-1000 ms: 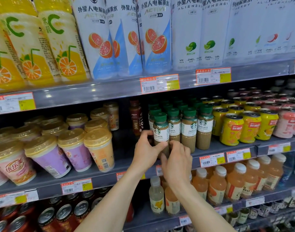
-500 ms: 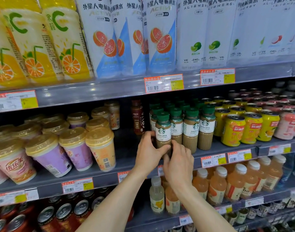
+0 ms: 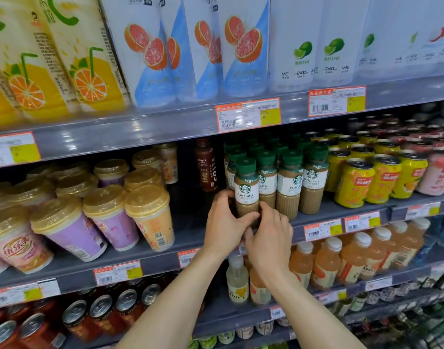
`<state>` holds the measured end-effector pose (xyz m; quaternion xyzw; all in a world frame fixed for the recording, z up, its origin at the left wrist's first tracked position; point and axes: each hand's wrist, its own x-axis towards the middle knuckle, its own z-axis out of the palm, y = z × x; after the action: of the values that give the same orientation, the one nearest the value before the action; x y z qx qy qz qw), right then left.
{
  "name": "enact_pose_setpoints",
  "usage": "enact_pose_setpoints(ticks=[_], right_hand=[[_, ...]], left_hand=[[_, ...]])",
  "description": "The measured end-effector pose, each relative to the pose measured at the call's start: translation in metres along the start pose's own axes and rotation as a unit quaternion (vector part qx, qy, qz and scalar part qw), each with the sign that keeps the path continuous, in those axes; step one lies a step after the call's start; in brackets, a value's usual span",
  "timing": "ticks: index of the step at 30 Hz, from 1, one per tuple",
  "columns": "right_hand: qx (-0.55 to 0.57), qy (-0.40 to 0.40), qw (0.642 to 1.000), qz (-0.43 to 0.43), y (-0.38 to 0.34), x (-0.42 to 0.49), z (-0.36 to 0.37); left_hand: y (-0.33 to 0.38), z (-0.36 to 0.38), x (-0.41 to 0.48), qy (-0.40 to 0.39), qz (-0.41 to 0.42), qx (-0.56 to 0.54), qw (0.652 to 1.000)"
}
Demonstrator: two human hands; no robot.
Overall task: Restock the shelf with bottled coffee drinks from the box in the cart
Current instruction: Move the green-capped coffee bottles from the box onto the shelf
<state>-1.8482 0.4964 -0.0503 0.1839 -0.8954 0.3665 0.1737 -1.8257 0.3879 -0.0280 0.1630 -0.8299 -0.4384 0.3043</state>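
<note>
We hold the bottle point(image 3: 246, 195) upright at the shelf point(image 3: 190, 238) front edge. Our left hand point(image 3: 224, 222) curls round its left side and our right hand point(image 3: 268, 235) clasps its base. It stands straight ahead of both hands, just left of the other bottles point(image 3: 289, 190).

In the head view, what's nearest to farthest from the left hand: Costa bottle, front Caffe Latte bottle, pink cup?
1. Front Caffe Latte bottle: held in the left hand.
2. Costa bottle: just up-left, farther back.
3. Pink cup: far left end.
</note>
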Motion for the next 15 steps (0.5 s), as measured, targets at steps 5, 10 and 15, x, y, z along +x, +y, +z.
enact_pose_setpoints(ticks=[5,10,15], right_hand=[[0.047,-0.010,0.999,0.012,0.002,-0.002,-0.004],[0.094,-0.005,0.995,-0.022,0.022,-0.022,-0.008],[0.097,-0.008,0.995,-0.010,0.059,-0.059,0.000]], left_hand=[[0.005,-0.007,-0.003,-0.017,-0.015,0.016,1.000],[0.004,-0.011,-0.030,0.000,0.025,0.041,0.999],[-0.018,-0.001,-0.084,0.044,0.095,0.076,0.992]])
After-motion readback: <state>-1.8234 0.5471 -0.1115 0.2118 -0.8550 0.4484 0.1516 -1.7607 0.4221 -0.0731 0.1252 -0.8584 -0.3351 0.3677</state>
